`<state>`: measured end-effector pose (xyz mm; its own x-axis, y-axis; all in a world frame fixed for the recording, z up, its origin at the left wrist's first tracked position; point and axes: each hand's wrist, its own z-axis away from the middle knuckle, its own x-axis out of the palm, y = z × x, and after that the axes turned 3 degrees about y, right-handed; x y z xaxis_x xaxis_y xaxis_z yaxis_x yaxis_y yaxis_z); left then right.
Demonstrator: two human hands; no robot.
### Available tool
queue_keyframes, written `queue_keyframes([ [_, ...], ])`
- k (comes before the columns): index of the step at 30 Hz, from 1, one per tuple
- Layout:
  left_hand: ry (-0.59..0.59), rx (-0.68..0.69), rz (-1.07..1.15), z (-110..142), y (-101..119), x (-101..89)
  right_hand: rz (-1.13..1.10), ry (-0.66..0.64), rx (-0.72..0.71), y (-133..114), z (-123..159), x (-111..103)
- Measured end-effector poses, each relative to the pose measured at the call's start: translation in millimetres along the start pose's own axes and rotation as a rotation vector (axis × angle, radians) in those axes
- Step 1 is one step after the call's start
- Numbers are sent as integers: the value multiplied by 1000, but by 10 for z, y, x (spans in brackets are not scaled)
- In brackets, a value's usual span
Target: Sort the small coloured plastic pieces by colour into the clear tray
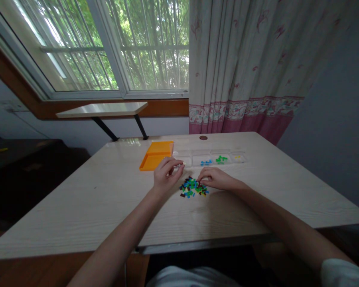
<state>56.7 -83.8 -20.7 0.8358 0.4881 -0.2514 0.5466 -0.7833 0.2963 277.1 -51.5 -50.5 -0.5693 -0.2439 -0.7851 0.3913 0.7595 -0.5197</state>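
Note:
A small pile of tiny plastic pieces (191, 187) in green, blue, dark brown and yellow lies on the table. My right hand (214, 177) reaches into the pile's right edge, fingertips pinched together; what is between them is too small to name. At the left end of a clear compartment tray (202, 153), my left hand (166, 174) is closed in a pinch. A pale speck shows at its fingertips, its kind unclear. Inside the tray, blue pieces (206, 162), green pieces (221, 159) and a few yellow pieces (237, 157) sit in separate compartments.
An open orange case (157, 154) lies left of the tray, behind my left hand. A raised shelf (104, 109) on black legs stands at the table's back left. A round brown disc (203, 138) is near the back edge, below the curtain (227, 71).

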Motion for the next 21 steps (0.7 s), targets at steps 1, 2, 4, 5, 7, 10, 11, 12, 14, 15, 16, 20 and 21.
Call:
queue_keyframes([
  [1,10,12,-1,-3,0,3,14,-7,4,-4,1,-6],
  [2,18,21,-3,-4,-1,5,26,-9,7,-3,3,-12],
  [4,30,34,-8,-5,-4,9,42,-9,12,9,10,-22],
  [5,33,37,-10,-5,-5,9,49,-6,16,18,14,-25],
  [7,38,40,-8,-4,-7,8,64,-2,27,35,20,-30],
  [10,31,35,6,-3,-9,4,78,-4,43,46,22,-29],
  [11,29,33,10,-3,-10,3,80,-6,47,46,21,-28],
  [12,28,33,12,-3,-11,3,80,-9,50,44,20,-28],
  [14,22,31,11,1,-13,4,80,-13,51,40,19,-28],
  [15,17,28,6,5,-16,5,79,-14,50,38,19,-29],
  [16,10,22,-1,11,-20,6,78,-15,47,36,20,-30],
  [20,-53,-37,-67,37,-75,9,69,-20,40,36,25,-37],
  [21,-74,-58,-97,41,-101,6,68,-21,41,37,26,-38],
])
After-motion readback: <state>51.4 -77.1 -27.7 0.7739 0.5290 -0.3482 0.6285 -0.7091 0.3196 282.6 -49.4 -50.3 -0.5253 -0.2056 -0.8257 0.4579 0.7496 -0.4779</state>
